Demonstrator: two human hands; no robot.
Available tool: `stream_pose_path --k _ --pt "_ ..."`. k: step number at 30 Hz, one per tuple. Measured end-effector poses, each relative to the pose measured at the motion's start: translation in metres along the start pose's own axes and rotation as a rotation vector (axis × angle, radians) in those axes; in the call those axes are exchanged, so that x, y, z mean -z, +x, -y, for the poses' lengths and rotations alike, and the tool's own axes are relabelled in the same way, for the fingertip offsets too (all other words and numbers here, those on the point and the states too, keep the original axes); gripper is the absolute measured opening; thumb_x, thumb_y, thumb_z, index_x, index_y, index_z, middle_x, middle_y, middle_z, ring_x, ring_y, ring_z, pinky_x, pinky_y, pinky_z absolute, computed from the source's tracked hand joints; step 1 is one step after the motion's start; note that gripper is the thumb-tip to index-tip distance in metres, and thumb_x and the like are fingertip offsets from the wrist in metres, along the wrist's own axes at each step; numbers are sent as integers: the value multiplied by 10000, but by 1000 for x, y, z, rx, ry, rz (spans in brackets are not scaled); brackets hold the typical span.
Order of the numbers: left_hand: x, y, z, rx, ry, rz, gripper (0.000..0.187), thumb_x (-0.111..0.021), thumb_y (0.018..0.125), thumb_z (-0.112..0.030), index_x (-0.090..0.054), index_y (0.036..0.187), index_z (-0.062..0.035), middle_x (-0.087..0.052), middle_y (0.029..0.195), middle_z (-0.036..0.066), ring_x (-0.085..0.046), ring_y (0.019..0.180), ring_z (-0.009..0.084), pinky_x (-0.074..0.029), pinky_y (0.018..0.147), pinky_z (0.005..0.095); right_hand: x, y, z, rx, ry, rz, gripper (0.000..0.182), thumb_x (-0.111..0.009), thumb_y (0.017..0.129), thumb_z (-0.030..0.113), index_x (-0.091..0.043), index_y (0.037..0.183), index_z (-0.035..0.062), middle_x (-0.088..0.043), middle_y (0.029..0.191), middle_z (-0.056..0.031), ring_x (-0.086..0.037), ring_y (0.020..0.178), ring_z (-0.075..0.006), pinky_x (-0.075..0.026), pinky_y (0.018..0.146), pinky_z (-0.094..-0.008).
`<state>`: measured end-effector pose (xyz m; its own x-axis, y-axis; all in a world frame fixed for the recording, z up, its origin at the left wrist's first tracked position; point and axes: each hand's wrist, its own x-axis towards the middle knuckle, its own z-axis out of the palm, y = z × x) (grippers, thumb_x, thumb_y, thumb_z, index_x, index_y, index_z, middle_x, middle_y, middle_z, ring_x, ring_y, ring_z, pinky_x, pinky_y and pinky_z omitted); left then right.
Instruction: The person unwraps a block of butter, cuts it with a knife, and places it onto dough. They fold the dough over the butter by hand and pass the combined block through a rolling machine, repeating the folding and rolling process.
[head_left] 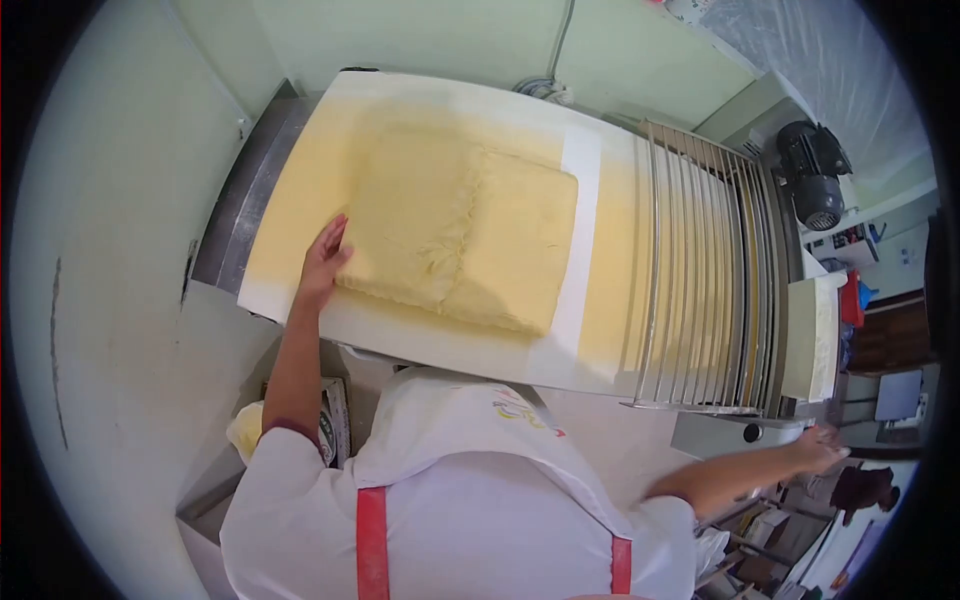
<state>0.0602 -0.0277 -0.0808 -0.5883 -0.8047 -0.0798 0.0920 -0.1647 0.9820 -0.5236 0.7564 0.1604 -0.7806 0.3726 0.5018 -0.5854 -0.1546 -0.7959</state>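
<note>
**Dough slab on sheeter belt, one hand at its edge**

Folded yellow dough slab lies flat mid-belt on the white conveyor belt. Left hand open, fingers spread, pressed against slab's left edge. Right hand out at the machine's control end, below the metal guard grille; blurred, grip cannot be told. Motor beyond the grille.

Dough on belt, left of guard
</note>
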Motion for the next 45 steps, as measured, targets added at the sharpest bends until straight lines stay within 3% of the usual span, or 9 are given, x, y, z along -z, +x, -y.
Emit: stream_pose_path --k 2,7,16,23,30,35,39,43,45 --pt "-4 -6 -4 -45 33 26 691 -620 869 -18 -264 1460 10 -325 1499 145 -329 1373 206 -277 1121 320 -107 -144 -11 -76 -150 -69 171 -467 975 212 -519 938 54 -525 759 -37 -520 708 -148 -453 672 -288" --pt "-8 -12 -5 -69 52 28 689 -612 868 -2 -260 1460 14 -319 1502 143 -310 1384 213 -259 1129 323 -271 -495 1 -747 -361 845 225 -453 985 218 -547 1111 57 -436 704 23 -410 603 -91 -354 547 -238" --pt "-1 -5 -2 -41 58 59 678 -618 864 -5 -279 1451 18 -344 1487 143 -345 1364 209 -282 1112 310 -229 -314 12 -231 -208 60 256 -493 931 235 -619 1035 38 -478 652 38 -507 618 -96 -423 581 -260" --pt "55 -10 -5 -33 -155 -259 502 -542 923 -29 -382 1394 39 -435 1424 128 -394 1331 201 -319 1087 306 -344 -591 26 -725 -384 1143 354 -450 971 232 -551 1242 27 -369 623 70 -353 531 -42 -313 494 -204" --pt "45 27 -76 -225 164 -270 438 -534 941 -108 -448 1342 43 -477 1388 135 -405 1323 198 -318 1085 314 -384 -472 25 -612 180 194 269 -434 988 282 -568 1000 49 -462 678 37 -457 584 -68 -378 522 -228" --pt "-72 70 -71 -481 957 288 545 -507 948 -224 -358 1401 39 -359 1468 192 -309 1388 273 -252 1133 393 -382 -609 -8 -969 -80 1154 310 -463 988 297 -542 1168 57 -407 658 59 -381 535 -42 -326 476 -204" --pt "-98 95 -20 -411 1475 250 653 -454 955 -307 -219 1458 37 -224 1533 189 -182 1435 294 -150 1164 443 -294 -493 -1 -899 -294 843 337 -486 989 335 -564 1191 76 -402 665 63 -372 534 -44 -325 469 -197" --pt "-107 92 -30 -485 1546 243 651 -399 973 -323 -166 1483 6 -199 1548 164 -152 1446 288 -117 1165 460 -90 -304 2 -279 -150 205 159 -509 963 257 -574 988 114 -588 890 -9 -546 788 -108 -456 657 -270" --pt "-109 92 -36 -473 1539 242 637 -382 979 -322 -160 1490 -12 -200 1551 153 -156 1445 291 -116 1161 470 -114 -293 42 -114 -159 -319 196 -455 925 243 -585 949 97 -559 864 -27 -553 779 -138 -485 671 -297"
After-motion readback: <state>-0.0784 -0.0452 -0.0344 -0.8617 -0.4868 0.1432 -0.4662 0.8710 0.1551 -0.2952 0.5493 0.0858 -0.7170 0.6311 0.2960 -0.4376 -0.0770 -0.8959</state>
